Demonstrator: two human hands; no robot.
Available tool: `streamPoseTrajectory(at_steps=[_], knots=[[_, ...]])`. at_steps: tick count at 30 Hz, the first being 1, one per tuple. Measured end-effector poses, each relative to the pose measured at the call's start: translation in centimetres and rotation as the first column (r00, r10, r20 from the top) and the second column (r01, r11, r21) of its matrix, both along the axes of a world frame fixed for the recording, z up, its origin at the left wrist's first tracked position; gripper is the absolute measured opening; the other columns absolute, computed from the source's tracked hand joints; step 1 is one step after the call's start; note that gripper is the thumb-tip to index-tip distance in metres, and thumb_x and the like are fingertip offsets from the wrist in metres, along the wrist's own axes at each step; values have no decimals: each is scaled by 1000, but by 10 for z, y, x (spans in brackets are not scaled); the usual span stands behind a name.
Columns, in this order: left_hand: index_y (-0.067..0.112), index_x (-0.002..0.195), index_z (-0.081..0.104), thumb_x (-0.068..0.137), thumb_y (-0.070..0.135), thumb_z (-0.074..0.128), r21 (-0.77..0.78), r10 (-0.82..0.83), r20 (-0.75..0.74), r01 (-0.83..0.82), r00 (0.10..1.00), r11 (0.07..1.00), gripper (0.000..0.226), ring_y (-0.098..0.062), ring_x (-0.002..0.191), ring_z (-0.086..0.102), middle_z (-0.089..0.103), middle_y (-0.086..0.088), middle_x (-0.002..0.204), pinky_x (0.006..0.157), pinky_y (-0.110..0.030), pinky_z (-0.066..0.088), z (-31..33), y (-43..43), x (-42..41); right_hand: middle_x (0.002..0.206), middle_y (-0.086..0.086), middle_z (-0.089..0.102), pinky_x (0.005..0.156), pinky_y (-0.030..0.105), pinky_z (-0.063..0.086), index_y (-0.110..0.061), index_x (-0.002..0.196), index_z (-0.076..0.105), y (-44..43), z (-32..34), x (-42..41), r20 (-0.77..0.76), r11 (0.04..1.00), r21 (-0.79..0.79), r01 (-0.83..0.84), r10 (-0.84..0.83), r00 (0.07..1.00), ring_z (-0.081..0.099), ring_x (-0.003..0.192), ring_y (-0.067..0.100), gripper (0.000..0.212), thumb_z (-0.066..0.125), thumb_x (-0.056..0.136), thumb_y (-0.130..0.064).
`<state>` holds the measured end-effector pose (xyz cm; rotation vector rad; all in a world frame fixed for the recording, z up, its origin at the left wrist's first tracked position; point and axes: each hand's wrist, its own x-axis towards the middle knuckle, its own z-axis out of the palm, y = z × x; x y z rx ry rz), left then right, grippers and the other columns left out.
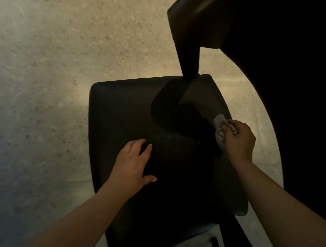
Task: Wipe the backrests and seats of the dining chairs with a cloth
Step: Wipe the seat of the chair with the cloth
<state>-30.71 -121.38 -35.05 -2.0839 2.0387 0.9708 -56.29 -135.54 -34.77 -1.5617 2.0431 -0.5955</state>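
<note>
Chair seat: the dark seat is filling the middle of the view, seen from above, and is standing on a pale speckled floor.
Cloth: the grey cloth is lying bunched against the right edge of the seat, about halfway along it.
Right hand: the right hand is gripping the cloth with curled fingers and is pressing it on the edge, probably to clean the rim where dust is collecting.
Left hand: the left hand is resting flat near the middle of the seat, fingers relaxed and spread, holding nothing. I think it is steadying the chair against the push.
Dark upright piece: a dark piece is rising at the far right corner. I cannot tell if it is the backrest.
Open room: the left half of the seat is offering free space for long strokes. At the right edge a large dark shape is standing near, so the elbow is having less room there.
</note>
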Motion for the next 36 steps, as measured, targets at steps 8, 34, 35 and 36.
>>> streamPoseTrajectory(at_steps=[8, 34, 35, 36], knots=[[30, 153, -4, 77, 63, 65, 4, -26, 170, 26, 985, 1000, 107, -24, 145, -8, -11, 1, 160, 114, -40, -2, -17, 9, -11, 116, 14, 65, 93, 30, 47, -6, 116, 67, -34, -23, -25, -124, 1000, -8, 7, -8, 992, 61, 106, 27, 26, 57, 96, -19], [27, 153, -9, 80, 64, 61, 75, -76, 273, 57, 959, 996, 108, -27, 146, -9, -13, -2, 159, 117, -42, -1, -18, 4, -17, 122, 7, 59, 84, 22, 38, -12, 125, 57, -19, -32, -4, 75, 965, 124, 233, -243, 967, 55, 108, 18, 29, 53, 98, -21], [27, 153, -9, 80, 64, 61, 80, -79, 274, 59, 958, 995, 107, -27, 146, -9, -13, -2, 159, 117, -42, -1, -17, 4, -18, 119, 4, 58, 81, 17, 37, -14, 124, 58, -8, -30, 0, 94, 970, 121, 209, -221, 971, 53, 106, 13, 28, 54, 97, -21], [26, 153, -9, 80, 63, 61, 85, -81, 274, 60, 958, 995, 107, -27, 146, -9, -13, -2, 160, 117, -42, -1, -16, 4, -18, 114, 1, 58, 75, 13, 36, -15, 121, 61, 3, -28, 5, 111, 979, 130, 157, -172, 979, 53, 103, 11, 26, 55, 96, -20]])
